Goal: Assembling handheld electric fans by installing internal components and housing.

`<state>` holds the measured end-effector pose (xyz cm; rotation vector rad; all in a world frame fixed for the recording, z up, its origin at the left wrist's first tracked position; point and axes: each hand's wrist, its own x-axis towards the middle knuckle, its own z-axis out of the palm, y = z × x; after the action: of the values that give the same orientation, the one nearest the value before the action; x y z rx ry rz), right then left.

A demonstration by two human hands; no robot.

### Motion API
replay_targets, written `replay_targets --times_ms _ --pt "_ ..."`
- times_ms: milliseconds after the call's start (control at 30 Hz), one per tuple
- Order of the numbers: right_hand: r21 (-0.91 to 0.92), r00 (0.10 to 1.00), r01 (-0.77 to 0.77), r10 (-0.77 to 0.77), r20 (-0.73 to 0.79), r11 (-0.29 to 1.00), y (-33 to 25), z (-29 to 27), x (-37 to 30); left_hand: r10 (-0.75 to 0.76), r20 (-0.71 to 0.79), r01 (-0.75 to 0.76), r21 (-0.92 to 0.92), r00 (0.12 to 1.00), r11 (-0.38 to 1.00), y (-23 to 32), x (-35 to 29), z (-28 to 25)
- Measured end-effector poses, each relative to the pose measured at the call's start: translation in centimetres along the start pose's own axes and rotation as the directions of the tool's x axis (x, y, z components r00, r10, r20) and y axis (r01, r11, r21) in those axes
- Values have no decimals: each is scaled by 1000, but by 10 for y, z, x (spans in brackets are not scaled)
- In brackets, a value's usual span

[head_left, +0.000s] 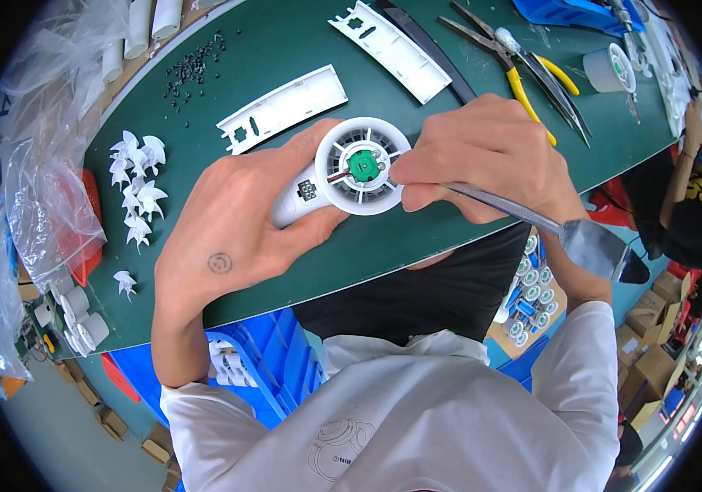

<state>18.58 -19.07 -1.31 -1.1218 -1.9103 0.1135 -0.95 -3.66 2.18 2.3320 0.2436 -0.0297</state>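
A white handheld fan body (294, 202) lies in my left hand (232, 217), whose fingers and thumb wrap round its handle. Its round head (404, 139) faces up, showing a slotted grille and a green circuit board (362, 165) in the middle, with a red wire at its left. My right hand (490, 156) pinches a slim metal tool (515, 211) with a broad flat end pointing down right. The pinching fingertips touch or nearly touch the right rim of the fan head; the tool's other end is hidden by them.
White curved shell halves (285, 105) lie beyond the fan on the green table (384, 254). Small black screws (191, 70) and several white fan blades (134, 184) lie left. Yellow-handled pliers (511, 82) and a white cup-shaped part (607, 70) are right. Blue crates (273, 353) stand below.
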Motion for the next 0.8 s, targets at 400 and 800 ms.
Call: replay_targets --times_ms 400,800 --pt "73 973 13 4 -231 997 -10 -4 11 65 -32 -63 49 997 997 6 -1 7" --pt "-20 876 -164 137 -463 986 -46 -37 16 113 -230 -143 -119 967 983 8 -4 6"
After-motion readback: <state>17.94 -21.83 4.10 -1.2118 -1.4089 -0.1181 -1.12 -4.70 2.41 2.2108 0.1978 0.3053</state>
